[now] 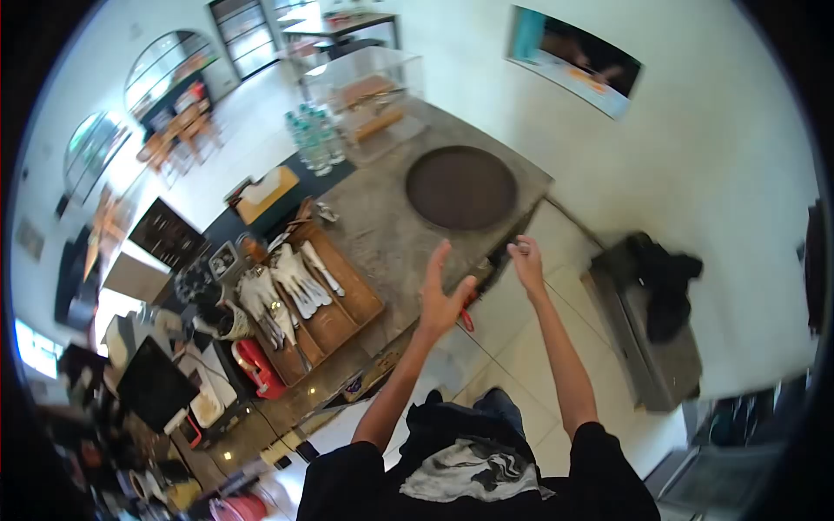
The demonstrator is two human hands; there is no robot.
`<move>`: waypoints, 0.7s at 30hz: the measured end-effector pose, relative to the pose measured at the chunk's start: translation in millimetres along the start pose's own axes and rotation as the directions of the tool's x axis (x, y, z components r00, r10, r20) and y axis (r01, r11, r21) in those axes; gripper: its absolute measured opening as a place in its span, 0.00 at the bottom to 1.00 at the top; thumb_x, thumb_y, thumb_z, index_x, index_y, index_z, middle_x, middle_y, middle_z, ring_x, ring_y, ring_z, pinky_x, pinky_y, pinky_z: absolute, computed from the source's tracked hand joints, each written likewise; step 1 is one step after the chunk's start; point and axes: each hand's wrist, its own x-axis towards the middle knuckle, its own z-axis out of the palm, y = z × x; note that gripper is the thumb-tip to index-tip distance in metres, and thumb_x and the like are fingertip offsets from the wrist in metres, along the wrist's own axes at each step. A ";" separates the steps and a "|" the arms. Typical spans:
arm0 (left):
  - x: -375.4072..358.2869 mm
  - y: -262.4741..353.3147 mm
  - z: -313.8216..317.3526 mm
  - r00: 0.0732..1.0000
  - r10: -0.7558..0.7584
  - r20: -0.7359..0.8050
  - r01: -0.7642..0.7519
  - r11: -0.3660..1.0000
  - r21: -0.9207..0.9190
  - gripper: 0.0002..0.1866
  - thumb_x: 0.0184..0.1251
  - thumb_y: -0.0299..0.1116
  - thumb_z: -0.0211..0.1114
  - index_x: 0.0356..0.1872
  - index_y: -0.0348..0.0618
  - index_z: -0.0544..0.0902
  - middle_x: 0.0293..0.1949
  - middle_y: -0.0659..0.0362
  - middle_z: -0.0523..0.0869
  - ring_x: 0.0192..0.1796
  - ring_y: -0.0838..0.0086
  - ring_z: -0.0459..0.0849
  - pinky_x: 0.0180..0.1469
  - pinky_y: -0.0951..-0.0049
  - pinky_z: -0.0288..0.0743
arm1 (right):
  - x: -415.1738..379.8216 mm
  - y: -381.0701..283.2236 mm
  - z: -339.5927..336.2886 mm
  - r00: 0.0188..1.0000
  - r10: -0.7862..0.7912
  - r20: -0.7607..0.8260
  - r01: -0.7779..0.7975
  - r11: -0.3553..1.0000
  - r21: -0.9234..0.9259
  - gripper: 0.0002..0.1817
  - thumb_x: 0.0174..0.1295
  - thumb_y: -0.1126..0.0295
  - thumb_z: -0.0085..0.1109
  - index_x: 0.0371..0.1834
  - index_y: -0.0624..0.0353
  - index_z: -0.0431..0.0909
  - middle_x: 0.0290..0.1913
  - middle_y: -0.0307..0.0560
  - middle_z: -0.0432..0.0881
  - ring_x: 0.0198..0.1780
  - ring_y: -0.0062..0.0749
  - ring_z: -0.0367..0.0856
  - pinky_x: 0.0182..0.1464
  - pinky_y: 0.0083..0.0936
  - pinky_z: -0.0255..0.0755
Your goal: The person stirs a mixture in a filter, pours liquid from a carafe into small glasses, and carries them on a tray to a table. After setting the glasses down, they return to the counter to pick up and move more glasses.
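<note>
My left hand (445,293) is raised over the near edge of the counter, thumb and fingers spread apart, holding nothing. To its right my right hand (527,262) hangs in the air past the counter's edge, its fingers loosely bent and no object visible in them. Just beyond both hands a round dark brown tray (461,187) lies flat on the counter (369,204); neither hand touches it. Something red (468,319) shows below my left hand, partly hidden by it.
Left of the tray stands a wooden cutlery box (352,304) with wrapped cutlery (300,282). Farther back are several clear bottles (314,139) and a transparent case (369,104). A black monitor (156,382) stands at left. Black cloth (669,286) drapes a low cabinet (638,334) at right.
</note>
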 end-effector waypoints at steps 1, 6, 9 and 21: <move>3.8 -1.0 6.6 0.999 -0.032 -0.003 0.032 0.999 -0.002 0.39 0.65 0.38 0.71 0.74 0.40 0.63 0.75 0.49 0.65 0.77 0.60 0.61 0.75 0.56 0.56 | 35.4 13.5 5.6 1.000 0.027 -0.011 -0.027 0.997 -0.069 0.27 0.66 0.55 0.64 0.62 0.60 0.73 0.44 0.48 0.83 0.48 0.31 0.81 0.55 0.29 0.72; -4.5 -20.3 50.3 0.984 -0.088 -0.155 0.126 0.959 0.254 0.39 0.65 0.42 0.71 0.73 0.41 0.64 0.75 0.47 0.64 0.77 0.54 0.61 0.76 0.55 0.55 | 168.4 77.8 57.5 0.960 -0.123 -0.253 -0.104 0.683 -0.723 0.38 0.63 0.46 0.62 0.69 0.60 0.65 0.65 0.57 0.71 0.67 0.59 0.66 0.64 0.56 0.62; -1.8 -26.1 84.0 0.945 -0.175 -0.276 0.261 0.913 0.314 0.38 0.65 0.44 0.71 0.72 0.40 0.64 0.74 0.47 0.65 0.76 0.52 0.62 0.75 0.57 0.57 | 172.8 88.3 58.3 0.952 -0.180 -0.247 -0.067 0.667 -0.742 0.36 0.65 0.52 0.61 0.69 0.64 0.65 0.65 0.59 0.70 0.66 0.57 0.67 0.63 0.55 0.64; -104.2 -57.7 152.7 0.621 -0.594 -0.511 0.606 0.778 -0.168 0.40 0.71 0.46 0.66 0.76 0.41 0.57 0.72 0.46 0.67 0.74 0.61 0.67 0.68 0.58 0.68 | 174.9 179.9 -125.6 0.989 0.031 0.145 -0.040 0.997 0.060 0.29 0.74 0.72 0.48 0.77 0.65 0.56 0.74 0.58 0.64 0.71 0.46 0.67 0.72 0.38 0.61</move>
